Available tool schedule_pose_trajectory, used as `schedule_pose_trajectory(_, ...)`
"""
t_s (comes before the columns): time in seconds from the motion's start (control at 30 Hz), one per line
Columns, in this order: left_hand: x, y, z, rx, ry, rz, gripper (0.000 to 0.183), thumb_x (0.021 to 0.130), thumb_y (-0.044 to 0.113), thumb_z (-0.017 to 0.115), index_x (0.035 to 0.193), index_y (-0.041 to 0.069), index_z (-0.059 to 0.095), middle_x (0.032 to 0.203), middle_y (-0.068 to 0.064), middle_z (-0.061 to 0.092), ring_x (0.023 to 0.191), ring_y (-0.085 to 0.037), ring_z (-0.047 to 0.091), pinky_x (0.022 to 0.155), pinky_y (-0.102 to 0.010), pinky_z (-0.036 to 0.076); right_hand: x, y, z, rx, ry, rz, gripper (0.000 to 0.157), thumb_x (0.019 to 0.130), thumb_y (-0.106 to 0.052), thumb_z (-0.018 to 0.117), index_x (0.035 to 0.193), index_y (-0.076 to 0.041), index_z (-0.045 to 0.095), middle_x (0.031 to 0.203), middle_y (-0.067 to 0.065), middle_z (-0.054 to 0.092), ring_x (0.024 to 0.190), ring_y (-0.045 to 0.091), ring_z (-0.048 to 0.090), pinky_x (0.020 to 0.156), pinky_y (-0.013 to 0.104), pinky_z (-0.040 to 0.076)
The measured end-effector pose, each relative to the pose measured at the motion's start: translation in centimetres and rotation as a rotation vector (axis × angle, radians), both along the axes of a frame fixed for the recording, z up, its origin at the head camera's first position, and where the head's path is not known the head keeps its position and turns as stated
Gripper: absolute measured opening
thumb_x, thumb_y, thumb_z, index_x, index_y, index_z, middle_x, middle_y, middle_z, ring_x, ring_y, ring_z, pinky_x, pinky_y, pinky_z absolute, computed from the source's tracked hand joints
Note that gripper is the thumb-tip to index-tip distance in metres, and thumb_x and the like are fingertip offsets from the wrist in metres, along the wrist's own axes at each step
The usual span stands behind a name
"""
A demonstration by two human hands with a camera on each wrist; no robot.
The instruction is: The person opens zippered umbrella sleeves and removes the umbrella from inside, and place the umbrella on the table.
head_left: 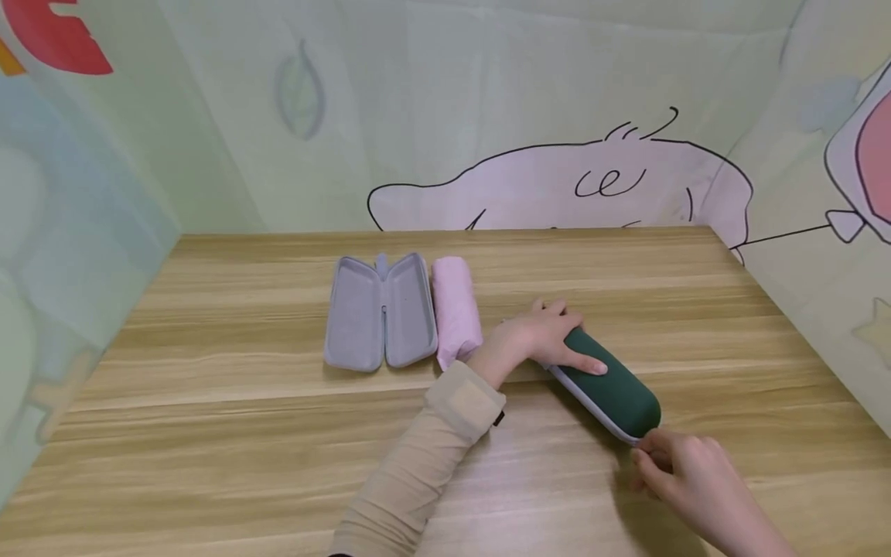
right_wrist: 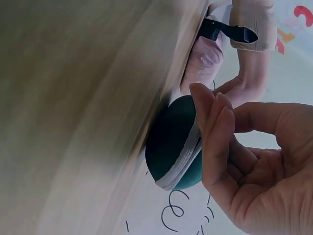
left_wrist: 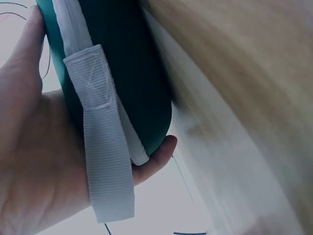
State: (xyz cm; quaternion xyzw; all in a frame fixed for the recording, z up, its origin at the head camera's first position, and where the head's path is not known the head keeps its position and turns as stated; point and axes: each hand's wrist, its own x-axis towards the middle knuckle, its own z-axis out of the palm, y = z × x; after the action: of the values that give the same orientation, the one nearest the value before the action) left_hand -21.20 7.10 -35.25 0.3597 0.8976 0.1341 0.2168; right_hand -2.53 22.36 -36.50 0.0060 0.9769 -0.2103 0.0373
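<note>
A dark green zippered hard case (head_left: 619, 391) lies slantwise on the table, with a pale zipper band (head_left: 588, 402) along its side. My left hand (head_left: 550, 338) grips its far end, fingers and thumb round the body. In the left wrist view a light grey fabric loop (left_wrist: 105, 142) hangs from that end beside the palm. At the near end my right hand (head_left: 689, 473) pinches with thumb and fingers at the zipper band. The small pull there is hidden behind the fingertips. In the right wrist view the zipper band (right_wrist: 183, 161) looks closed around the rounded end.
An open grey case (head_left: 355, 325) lies left of the left hand, both shells facing up. Touching or close to its right side is a pink wrapped roll (head_left: 455, 305), partly behind my left wrist. Patterned cloth walls (head_left: 445, 93) border the wooden table (head_left: 230, 433).
</note>
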Motion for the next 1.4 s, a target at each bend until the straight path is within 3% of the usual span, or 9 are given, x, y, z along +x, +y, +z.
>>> schedule_pose_trajectory(0.17,0.0,-0.4,0.2,-0.010,0.002,-0.036,0.079,0.068,0.076,0.053,0.131,0.031,0.040,0.143,0.002,0.027,0.129,-0.024,0.027,0.099,-0.041,0.039,-0.3,0.1,0.0,-0.004,-0.023,0.023,0.008,0.083,-0.011,0.061,0.076,-0.012,0.064,0.056,-0.013,0.060,0.048,-0.005,0.046,0.046,0.017,0.037)
schedule_pose_trajectory(0.33,0.3,-0.6,0.4,-0.027,0.020,-0.081,0.080,0.058,0.073,0.066,0.125,0.037,0.041,0.132,0.004,0.033,0.119,-0.020,0.030,0.087,-0.036,0.043,-0.2,0.4,-0.2,0.012,-0.027,0.025,0.007,0.082,-0.010,0.062,0.076,-0.012,0.064,0.056,-0.012,0.059,0.048,-0.006,0.048,0.047,0.017,0.037)
schedule_pose_trajectory(0.57,0.2,-0.3,0.2,-0.002,0.072,-0.109,0.073,0.056,0.068,0.071,0.117,0.034,0.048,0.122,0.003,0.040,0.111,-0.020,0.035,0.082,-0.034,0.044,0.1,0.5,-0.4,0.095,0.102,0.063,0.011,0.079,-0.011,0.065,0.072,-0.019,0.062,0.051,-0.018,0.051,0.047,-0.008,0.040,0.047,0.017,0.033)
schedule_pose_trajectory(0.73,0.1,-0.2,-0.1,-0.001,0.078,-0.090,0.071,0.057,0.068,0.070,0.115,0.034,0.048,0.124,0.002,0.040,0.113,-0.022,0.036,0.082,-0.036,0.045,0.3,0.5,-0.4,0.174,0.175,0.055,0.014,0.077,-0.013,0.066,0.070,-0.023,0.060,0.048,-0.020,0.044,0.046,-0.006,0.034,0.047,0.018,0.029)
schedule_pose_trajectory(1.0,0.3,-0.4,-0.2,-0.015,0.071,-0.065,0.070,0.058,0.068,0.070,0.114,0.035,0.046,0.133,0.000,0.036,0.120,-0.026,0.034,0.083,-0.044,0.046,0.0,0.0,-0.3,0.155,0.140,0.064,0.018,0.078,-0.011,0.065,0.067,-0.023,0.058,0.048,-0.019,0.045,0.045,-0.005,0.033,0.045,0.017,0.028)
schedule_pose_trajectory(1.4,1.0,-0.2,0.3,-0.068,0.080,-0.022,0.075,0.055,0.073,0.067,0.117,0.038,0.045,0.132,0.003,0.035,0.118,-0.021,0.035,0.083,-0.046,0.045,-0.7,-1.3,-0.2,0.141,0.221,0.105,0.017,0.076,-0.009,0.065,0.067,-0.021,0.059,0.047,-0.022,0.044,0.043,-0.007,0.031,0.043,0.017,0.027)
